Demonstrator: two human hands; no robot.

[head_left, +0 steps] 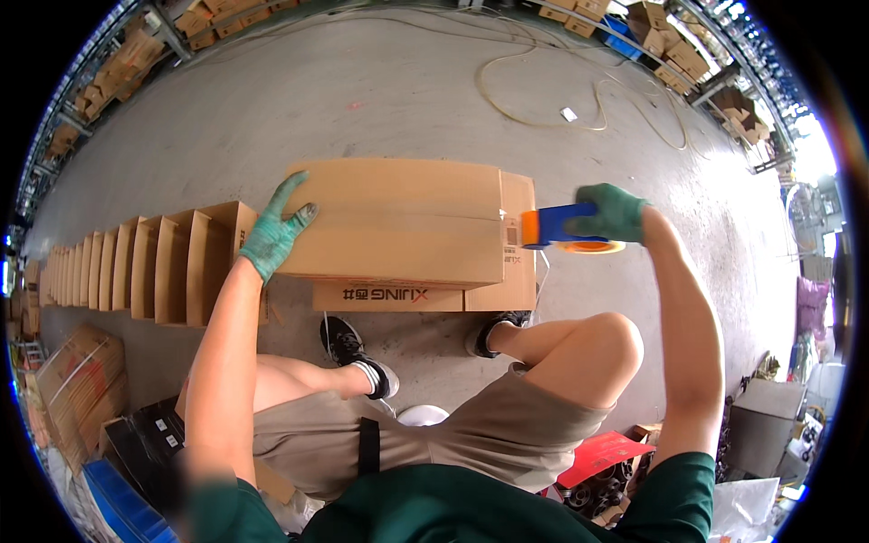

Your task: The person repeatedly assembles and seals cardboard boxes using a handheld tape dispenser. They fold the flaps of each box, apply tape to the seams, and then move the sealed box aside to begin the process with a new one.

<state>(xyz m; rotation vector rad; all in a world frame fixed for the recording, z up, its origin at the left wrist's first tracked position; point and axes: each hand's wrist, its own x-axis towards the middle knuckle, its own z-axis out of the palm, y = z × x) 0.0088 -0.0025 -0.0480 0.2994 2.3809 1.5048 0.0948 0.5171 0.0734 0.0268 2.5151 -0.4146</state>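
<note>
A closed cardboard box (pixel 389 222) lies in front of me, on top of another cardboard carton (pixel 398 297) with dark and red print. My left hand (pixel 274 231), in a green glove, rests against the box's left end. Its thumb and forefinger are spread over the top edge; the other fingers are partly hidden. My right hand (pixel 611 213), gloved in the same green, is closed around a blue and orange tape dispenser (pixel 554 223). The dispenser's orange front end is at the box's right end; I cannot tell whether it touches. A yellow roll edge shows below the hand.
To the left stands a long row of open cartons (pixel 172 262). My legs and shoes flank the lower carton. A red sheet (pixel 602 455) lies over dark parts beside my right thigh. A pale hose (pixel 484 86) curls over the grey floor, and shelves with boxes line the back.
</note>
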